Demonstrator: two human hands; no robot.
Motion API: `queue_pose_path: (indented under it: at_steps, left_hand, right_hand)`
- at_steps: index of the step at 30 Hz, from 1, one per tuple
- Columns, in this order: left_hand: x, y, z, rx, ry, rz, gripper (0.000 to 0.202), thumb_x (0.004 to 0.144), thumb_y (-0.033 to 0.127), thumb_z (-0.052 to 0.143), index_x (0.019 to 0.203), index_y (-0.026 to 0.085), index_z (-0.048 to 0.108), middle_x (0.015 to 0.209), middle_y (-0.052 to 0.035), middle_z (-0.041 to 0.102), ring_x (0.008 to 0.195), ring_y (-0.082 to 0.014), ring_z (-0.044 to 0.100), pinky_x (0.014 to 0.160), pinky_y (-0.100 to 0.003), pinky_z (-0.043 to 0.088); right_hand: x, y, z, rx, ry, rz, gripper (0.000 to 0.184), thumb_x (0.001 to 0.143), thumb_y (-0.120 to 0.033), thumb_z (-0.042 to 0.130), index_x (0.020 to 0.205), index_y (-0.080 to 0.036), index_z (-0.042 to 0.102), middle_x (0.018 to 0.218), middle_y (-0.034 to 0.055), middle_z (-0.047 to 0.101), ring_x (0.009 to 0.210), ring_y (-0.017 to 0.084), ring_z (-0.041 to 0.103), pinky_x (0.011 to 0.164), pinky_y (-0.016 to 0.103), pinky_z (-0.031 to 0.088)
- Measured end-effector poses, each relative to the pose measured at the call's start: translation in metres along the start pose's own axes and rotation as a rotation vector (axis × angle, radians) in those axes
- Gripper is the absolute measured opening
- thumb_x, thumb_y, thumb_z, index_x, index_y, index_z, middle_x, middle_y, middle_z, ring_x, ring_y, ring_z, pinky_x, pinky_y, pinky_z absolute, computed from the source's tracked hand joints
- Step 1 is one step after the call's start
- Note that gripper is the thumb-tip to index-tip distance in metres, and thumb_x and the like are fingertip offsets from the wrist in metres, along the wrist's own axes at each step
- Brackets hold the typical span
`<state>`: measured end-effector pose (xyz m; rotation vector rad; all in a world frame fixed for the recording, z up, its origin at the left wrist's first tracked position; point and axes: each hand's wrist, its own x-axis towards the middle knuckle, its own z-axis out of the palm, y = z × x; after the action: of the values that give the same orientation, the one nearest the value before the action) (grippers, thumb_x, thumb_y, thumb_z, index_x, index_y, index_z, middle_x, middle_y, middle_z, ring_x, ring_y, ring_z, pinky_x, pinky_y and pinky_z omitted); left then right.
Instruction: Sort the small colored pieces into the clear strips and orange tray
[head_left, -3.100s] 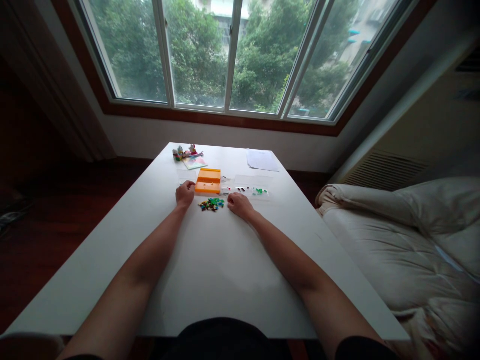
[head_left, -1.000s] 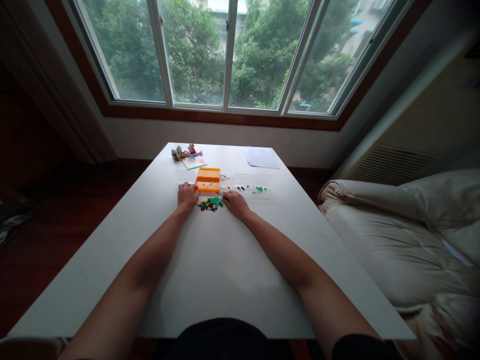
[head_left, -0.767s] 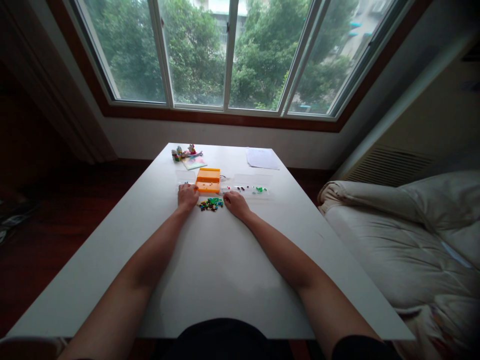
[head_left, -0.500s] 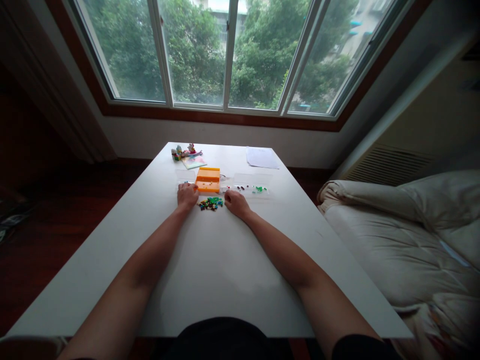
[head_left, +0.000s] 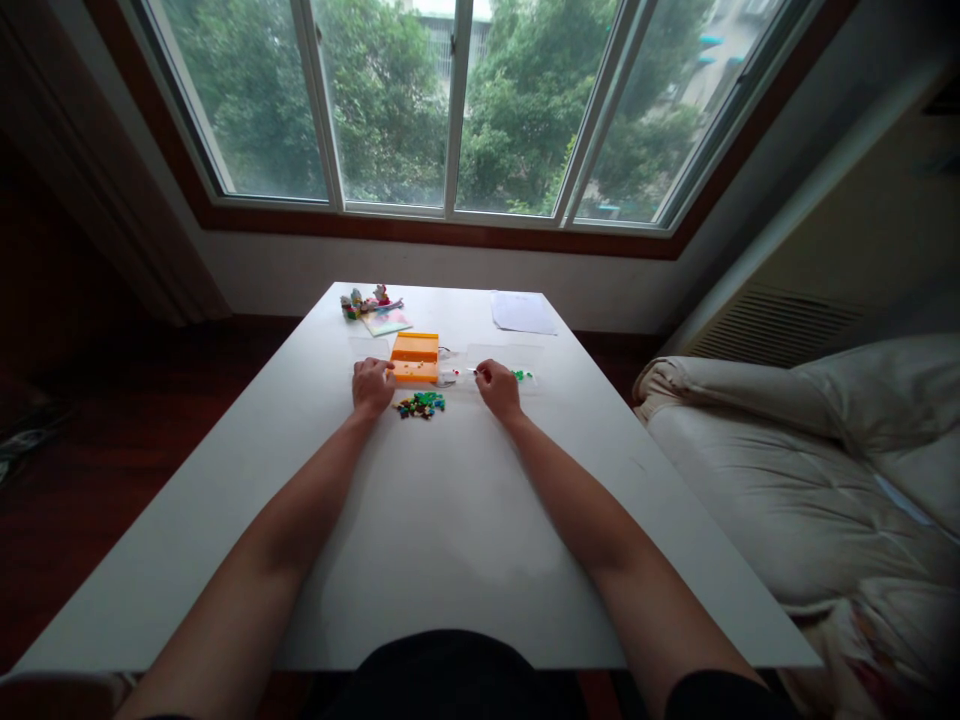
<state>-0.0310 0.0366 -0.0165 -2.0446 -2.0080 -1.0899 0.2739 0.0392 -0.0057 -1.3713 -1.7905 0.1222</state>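
My left hand [head_left: 372, 385] rests curled on the white table [head_left: 435, 520], touching the left edge of an orange block tray [head_left: 415, 358]. Whether it holds a piece I cannot tell. A small heap of coloured toy bricks [head_left: 421, 404] lies between my hands. My right hand [head_left: 499, 386] lies on a clear plastic bag [head_left: 504, 358] with small green and dark pieces [head_left: 521, 376], its fingers bent down onto the bag. What the fingertips pinch is too small to see.
At the table's far left stand a small built toy model [head_left: 367, 299] and a colourful booklet [head_left: 385, 321]. A white paper sheet [head_left: 522, 312] lies far right. A cream quilted sofa [head_left: 810, 470] stands right of the table. Windows run behind.
My right hand has moved right and away from me, from beside the brick heap onto the clear bag. My left hand has stayed by the orange tray.
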Motion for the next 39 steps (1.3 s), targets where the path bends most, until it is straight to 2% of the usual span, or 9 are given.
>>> queue_pose_path:
  at_steps: [5, 8, 10, 14, 19, 22, 29, 39]
  left_hand:
    - [-0.001, 0.009, -0.003, -0.063, -0.015, 0.106, 0.024, 0.091, 0.022, 0.054, 0.104, 0.021, 0.075, 0.107, -0.0102, 0.066, 0.107, -0.0299, 0.054, 0.101, -0.045, 0.046]
    - [-0.005, 0.021, -0.002, -0.100, -0.072, 0.224, 0.023, 0.092, 0.022, 0.054, 0.100, 0.022, 0.075, 0.104, -0.0090, 0.068, 0.104, -0.0280, 0.056, 0.098, -0.043, 0.048]
    - [-0.009, 0.031, -0.001, -0.136, -0.145, 0.331, 0.021, 0.092, 0.022, 0.055, 0.098, 0.022, 0.075, 0.103, -0.0080, 0.069, 0.103, -0.0269, 0.056, 0.095, -0.041, 0.048]
    - [-0.018, 0.051, 0.001, -0.163, -0.271, 0.467, 0.017, 0.091, 0.024, 0.060, 0.096, 0.024, 0.076, 0.103, -0.0073, 0.070, 0.106, -0.0268, 0.055, 0.093, -0.040, 0.049]
    - [-0.025, 0.065, 0.002, -0.137, -0.334, 0.528, 0.018, 0.090, 0.023, 0.061, 0.100, 0.024, 0.076, 0.102, -0.0081, 0.070, 0.106, -0.0273, 0.055, 0.090, -0.039, 0.049]
    - [-0.026, 0.068, 0.001, -0.137, -0.354, 0.552, 0.021, 0.091, 0.021, 0.059, 0.102, 0.025, 0.077, 0.102, -0.0076, 0.070, 0.105, -0.0264, 0.055, 0.090, -0.038, 0.048]
    - [-0.025, 0.068, 0.000, -0.125, -0.397, 0.564, 0.027, 0.091, 0.017, 0.055, 0.102, 0.026, 0.078, 0.100, -0.0072, 0.072, 0.101, -0.0257, 0.055, 0.087, -0.036, 0.048]
    - [-0.027, 0.070, -0.002, -0.136, -0.402, 0.526, 0.021, 0.092, 0.024, 0.058, 0.100, 0.024, 0.077, 0.100, -0.0072, 0.073, 0.101, -0.0253, 0.058, 0.088, -0.036, 0.049]
  right_hand:
    - [0.009, 0.036, -0.018, 0.031, 0.267, 0.199, 0.020, 0.086, -0.024, 0.052, 0.100, -0.019, 0.065, 0.078, 0.0023, 0.064, 0.072, 0.019, 0.057, 0.076, 0.031, 0.044]
    - [0.009, 0.046, -0.020, 0.092, 0.359, 0.307, 0.027, 0.089, -0.032, 0.051, 0.109, -0.018, 0.062, 0.078, 0.0021, 0.063, 0.071, 0.020, 0.057, 0.074, 0.032, 0.045]
    - [0.008, 0.046, -0.018, 0.126, 0.382, 0.315, 0.028, 0.090, -0.033, 0.049, 0.109, -0.018, 0.062, 0.080, 0.0029, 0.064, 0.072, 0.020, 0.058, 0.075, 0.032, 0.046]
    - [0.003, 0.034, -0.009, 0.167, 0.317, 0.182, 0.024, 0.090, -0.030, 0.047, 0.101, -0.018, 0.065, 0.086, 0.0060, 0.067, 0.078, 0.020, 0.059, 0.078, 0.032, 0.047]
    - [-0.007, 0.011, 0.001, 0.174, 0.143, 0.012, 0.021, 0.089, -0.026, 0.048, 0.096, -0.019, 0.066, 0.087, 0.0055, 0.067, 0.075, 0.019, 0.058, 0.076, 0.031, 0.047]
    - [-0.010, 0.004, 0.002, 0.178, 0.096, -0.063, 0.021, 0.089, -0.024, 0.047, 0.096, -0.020, 0.067, 0.088, 0.0051, 0.067, 0.074, 0.018, 0.057, 0.075, 0.030, 0.046]
    - [-0.009, 0.007, 0.000, 0.174, 0.070, -0.019, 0.021, 0.087, -0.024, 0.048, 0.094, -0.020, 0.067, 0.084, 0.0040, 0.067, 0.073, 0.019, 0.058, 0.072, 0.030, 0.045]
    - [-0.010, 0.010, 0.003, 0.189, 0.063, -0.043, 0.022, 0.086, -0.024, 0.048, 0.094, -0.020, 0.068, 0.080, 0.0021, 0.066, 0.070, 0.017, 0.058, 0.070, 0.028, 0.044]
